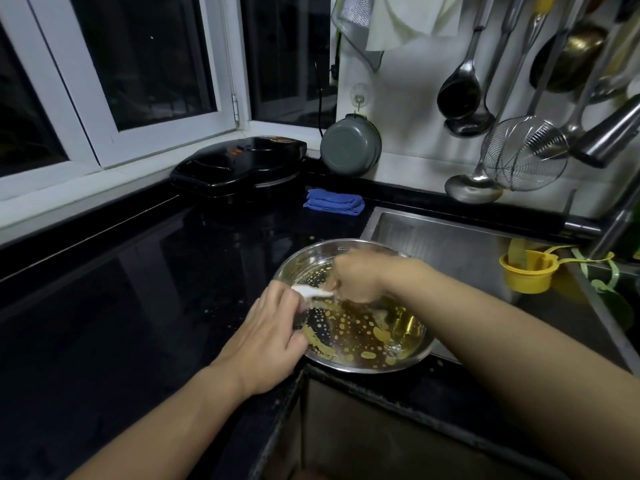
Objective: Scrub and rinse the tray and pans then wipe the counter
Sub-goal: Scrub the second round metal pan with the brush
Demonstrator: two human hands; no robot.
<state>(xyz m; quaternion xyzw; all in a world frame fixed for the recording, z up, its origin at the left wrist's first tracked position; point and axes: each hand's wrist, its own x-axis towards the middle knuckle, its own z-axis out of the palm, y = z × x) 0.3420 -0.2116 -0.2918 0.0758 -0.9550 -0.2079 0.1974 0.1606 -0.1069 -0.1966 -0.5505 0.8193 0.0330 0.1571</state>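
The steel pan [353, 306] sits at lower centre of the frame, straddling the corner where the black worktop [121, 289] meets the sink [450, 244] — likely so greasy water can drain off. The left hand [266, 337] curls over its near-left rim, steadying it. The right hand [356, 277], blurred, is closed inside the pan around something white, seemingly a scrubber [311, 292].

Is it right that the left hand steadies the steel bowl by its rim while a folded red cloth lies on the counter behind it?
Not quite: in the head view the folded cloth is blue, not red. The left hand does hold the steel bowl at its rim, on the counter.
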